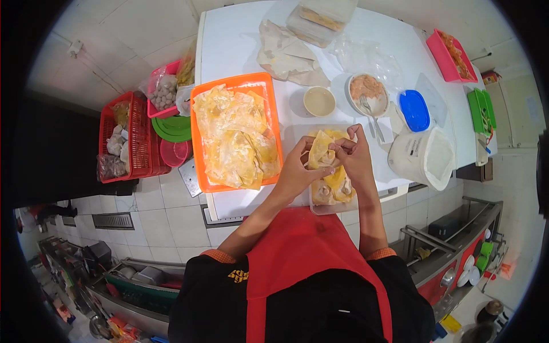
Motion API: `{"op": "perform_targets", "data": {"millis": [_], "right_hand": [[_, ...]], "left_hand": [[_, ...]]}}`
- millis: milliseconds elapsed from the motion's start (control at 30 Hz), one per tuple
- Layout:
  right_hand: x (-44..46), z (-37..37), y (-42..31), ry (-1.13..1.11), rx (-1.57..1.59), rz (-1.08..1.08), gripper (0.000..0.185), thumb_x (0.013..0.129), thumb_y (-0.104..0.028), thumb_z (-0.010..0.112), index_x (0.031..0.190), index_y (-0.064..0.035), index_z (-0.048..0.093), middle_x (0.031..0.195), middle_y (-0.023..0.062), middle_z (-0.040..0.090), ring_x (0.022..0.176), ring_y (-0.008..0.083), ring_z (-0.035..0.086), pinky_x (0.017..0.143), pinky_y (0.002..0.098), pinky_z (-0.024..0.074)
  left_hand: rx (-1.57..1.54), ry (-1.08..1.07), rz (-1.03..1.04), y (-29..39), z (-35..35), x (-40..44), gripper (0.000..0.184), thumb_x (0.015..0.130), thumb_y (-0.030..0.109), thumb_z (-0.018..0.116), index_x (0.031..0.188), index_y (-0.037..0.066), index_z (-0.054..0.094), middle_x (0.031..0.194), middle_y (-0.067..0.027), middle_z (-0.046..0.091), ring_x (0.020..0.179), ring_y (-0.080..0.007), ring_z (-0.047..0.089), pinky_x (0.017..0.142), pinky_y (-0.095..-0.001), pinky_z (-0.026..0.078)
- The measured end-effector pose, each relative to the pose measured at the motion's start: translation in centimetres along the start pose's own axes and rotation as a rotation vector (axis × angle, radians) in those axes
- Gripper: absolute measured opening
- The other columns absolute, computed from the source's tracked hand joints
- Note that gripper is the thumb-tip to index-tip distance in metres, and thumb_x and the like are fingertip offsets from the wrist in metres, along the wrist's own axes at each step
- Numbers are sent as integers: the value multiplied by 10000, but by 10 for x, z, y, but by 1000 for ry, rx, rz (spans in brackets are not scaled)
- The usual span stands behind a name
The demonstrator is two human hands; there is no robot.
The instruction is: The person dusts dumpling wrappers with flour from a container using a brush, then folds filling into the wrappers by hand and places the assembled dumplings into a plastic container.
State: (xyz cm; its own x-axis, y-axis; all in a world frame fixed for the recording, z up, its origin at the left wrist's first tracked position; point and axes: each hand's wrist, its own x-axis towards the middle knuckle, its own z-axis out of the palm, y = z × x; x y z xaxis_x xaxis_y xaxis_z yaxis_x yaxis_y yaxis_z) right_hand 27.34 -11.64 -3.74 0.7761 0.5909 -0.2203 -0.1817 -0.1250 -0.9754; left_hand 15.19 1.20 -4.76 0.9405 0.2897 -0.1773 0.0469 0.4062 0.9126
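Pale tiles cover the floor around one white tabletop; the dark round border of the view cuts off the kitchen, and the small items at the near left and near right are too blurred to count. One red apron shows at the near side. On the left of the tabletop sits one orange tray of floury yellow dough sheets, overlapping so much that they cannot be counted. Left of it stands one red crate of bagged goods, their contents mostly unclear. One sheet of brown paper lies on the far side, crumpled, near one clear container cut off by the view's far edge. One white tub stands at the right, its inside hidden. At the near edge is one clear box holding several filled dumplings, some covered by the hands. Two hands meet above this box: the left hand supports one yellow dough piece from the left, while the right hand pinches it; the exact finger contact is partly hidden. Beyond them, toward the right, are one bowl of pinkish mince, one blue lid, one pale cup and one fork, its tines in the mince.
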Motion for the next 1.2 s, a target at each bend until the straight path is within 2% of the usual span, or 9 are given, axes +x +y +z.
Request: {"op": "perform_targets", "data": {"millis": [167,233,367,633,700,800,933,1100,1200], "right_hand": [[-28,-21,-7,-35,-24,80,407,941,48,663,1154,-117,358,943,126,730,853,108,677,720,217,523],[-42,-38,0,-40,-54,102,396,946,50,651,1155,-117,359,955,131,732,867,116,681,728,222,519],[-64,-48,-6,18,-431,92,392,919,29,675,1159,-87,387,879,150,752,827,170,705,736,270,511],[-47,-32,10,-57,-674,89,404,832,-48,774,1103,-44,474,894,162,742,814,330,705,753,355,524],[-37,-38,42,23,-842,-296,378,817,-55,755,1104,-56,509,952,155,671,925,388,649,766,452,508],[-37,-34,49,64,-848,-311,396,788,-61,773,1101,-50,532,990,150,588,946,363,579,798,468,485],[-38,-28,38,99,-909,-341,356,857,-125,764,1094,-13,524,984,139,555,931,346,546,808,450,472],[-33,-30,25,173,-949,-421,356,892,-131,773,1086,4,507,905,126,549,827,277,552,762,394,478],[-35,-28,23,208,-883,-396,318,918,-135,749,1064,3,502,868,122,545,794,271,548,737,388,475]], "left_hand": [[121,-2,47,-20,13,-12,618,811,110,850,1318,37,505,1217,-96,589,1109,-192,608,971,-333,511],[48,-192,-62,-22,16,-24,579,856,132,811,1335,32,502,1208,-96,585,1093,-199,611,958,-339,519],[326,-266,-28,-4,0,-50,542,941,160,722,1409,68,463,1259,-92,568,1124,-174,603,933,-329,528],[312,-2,-178,31,-57,-66,312,1022,162,603,1325,92,574,1113,-37,646,961,-113,618,730,-264,510],[324,82,-158,38,-68,-61,289,1028,167,595,1306,87,591,1102,-34,655,938,-109,620,713,-266,508],[365,231,-59,50,-85,-45,243,1019,166,607,1248,92,638,1072,-31,684,881,-95,621,671,-258,496],[915,405,168,55,-99,10,265,961,210,681,1197,93,651,1014,-47,687,825,-173,626,728,-331,519],[1377,632,-348,31,-120,87,431,943,294,664,1311,118,525,1175,-147,636,1080,-371,655,885,-512,505],[1330,587,-365,26,-129,98,497,950,303,639,1375,124,453,1226,-206,598,1118,-425,634,904,-557,492]]}}
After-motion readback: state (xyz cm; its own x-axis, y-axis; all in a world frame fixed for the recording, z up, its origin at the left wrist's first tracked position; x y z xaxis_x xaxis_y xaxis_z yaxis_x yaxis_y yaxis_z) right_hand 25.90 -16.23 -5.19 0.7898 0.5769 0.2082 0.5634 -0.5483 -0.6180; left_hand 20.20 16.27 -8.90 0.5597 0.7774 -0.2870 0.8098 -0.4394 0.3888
